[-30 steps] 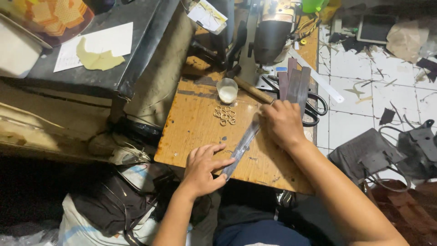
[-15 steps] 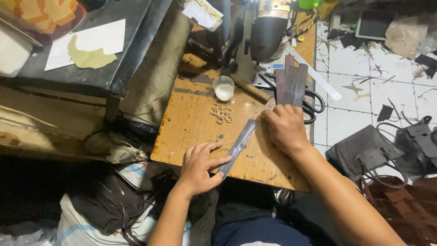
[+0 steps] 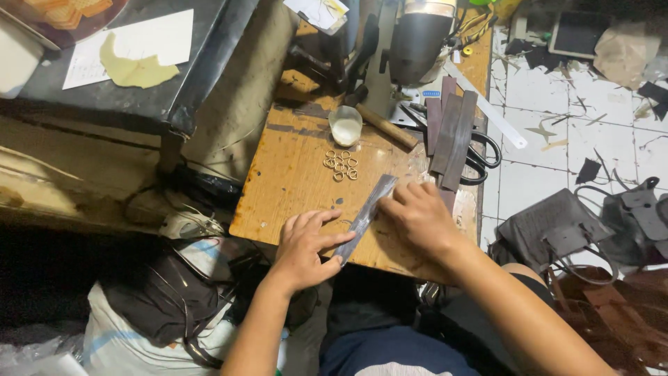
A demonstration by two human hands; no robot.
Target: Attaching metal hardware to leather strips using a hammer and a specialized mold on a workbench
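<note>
A long dark leather strip (image 3: 365, 216) lies slanted on the wooden table (image 3: 292, 174). My left hand (image 3: 306, 247) presses its near end flat with spread fingers. My right hand (image 3: 421, 216) holds down its far end with the fingertips. A cluster of small metal rings (image 3: 340, 165) lies just beyond the strip. Several more dark leather strips (image 3: 449, 129) are stacked to the right, lying over black scissors (image 3: 480, 157).
A small white cup (image 3: 345, 125) and a wooden handle (image 3: 388, 127) sit behind the rings. A sewing machine (image 3: 417, 38) stands at the table's far end. A white ruler (image 3: 487, 108) lies at the right edge. Dark bags (image 3: 557, 230) and scraps cover the tiled floor.
My left hand has flattened and spread out over the near end of the strip. The right hand has shifted along the strip's far end. The camera has moved slightly.
</note>
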